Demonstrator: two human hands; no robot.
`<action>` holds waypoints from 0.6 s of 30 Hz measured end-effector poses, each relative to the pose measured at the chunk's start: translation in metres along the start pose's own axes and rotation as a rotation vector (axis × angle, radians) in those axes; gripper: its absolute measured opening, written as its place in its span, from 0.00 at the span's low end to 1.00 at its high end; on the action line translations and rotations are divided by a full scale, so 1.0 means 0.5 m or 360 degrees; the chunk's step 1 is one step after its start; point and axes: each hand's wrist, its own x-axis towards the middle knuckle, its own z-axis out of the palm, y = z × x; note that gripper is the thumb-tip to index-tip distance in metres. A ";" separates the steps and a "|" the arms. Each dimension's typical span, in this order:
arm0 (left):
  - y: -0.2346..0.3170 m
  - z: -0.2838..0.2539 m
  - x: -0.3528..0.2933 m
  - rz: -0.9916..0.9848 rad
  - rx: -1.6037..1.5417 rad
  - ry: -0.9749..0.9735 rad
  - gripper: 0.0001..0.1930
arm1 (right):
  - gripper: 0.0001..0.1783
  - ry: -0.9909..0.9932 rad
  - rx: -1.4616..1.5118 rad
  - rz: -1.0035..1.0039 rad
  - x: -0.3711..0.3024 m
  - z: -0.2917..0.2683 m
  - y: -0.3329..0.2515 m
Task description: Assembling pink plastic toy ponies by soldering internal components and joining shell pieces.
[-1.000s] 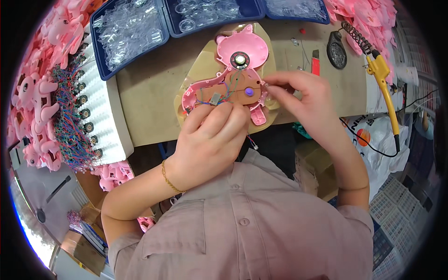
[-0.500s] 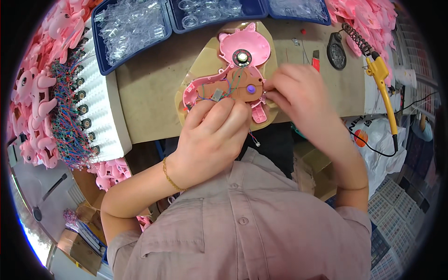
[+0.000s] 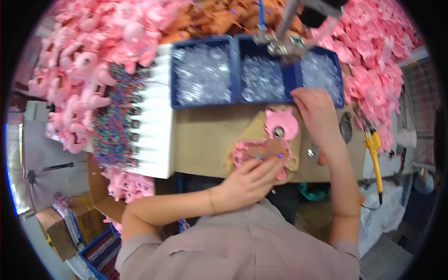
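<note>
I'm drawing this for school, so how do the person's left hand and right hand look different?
The left hand lies over the pink plastic toy shell with a cat-eared head, while the right hand is up at the dark blue plastic bins. A thin gold-coloured bracelet circles the left hand's wrist; the right hand's wrist shows none. Both hands are without gloves.

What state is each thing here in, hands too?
Pink toy shell: open, brown insert showing
Blue bins: uncovered, holding clear plastic parts
Yellow tool: nose at a metal coil; power unclear
Left fingers: on the shell
Right fingers: over the bins' near edge; grip unclear
</note>
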 end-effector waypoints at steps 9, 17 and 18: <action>-0.269 -0.179 0.046 -0.0556 0.0569 0.0339 0.16 | 0.05 -0.0534 -0.0003 0.0147 0.078 0.163 0.105; -0.779 -0.261 0.055 -0.2262 0.0419 0.0468 0.40 | 0.05 -0.0483 -0.0424 0.0074 0.094 0.091 0.039; -0.793 -0.248 0.056 -0.2335 0.0275 0.0483 0.46 | 0.04 -0.0274 -0.0315 0.0050 0.087 0.077 0.034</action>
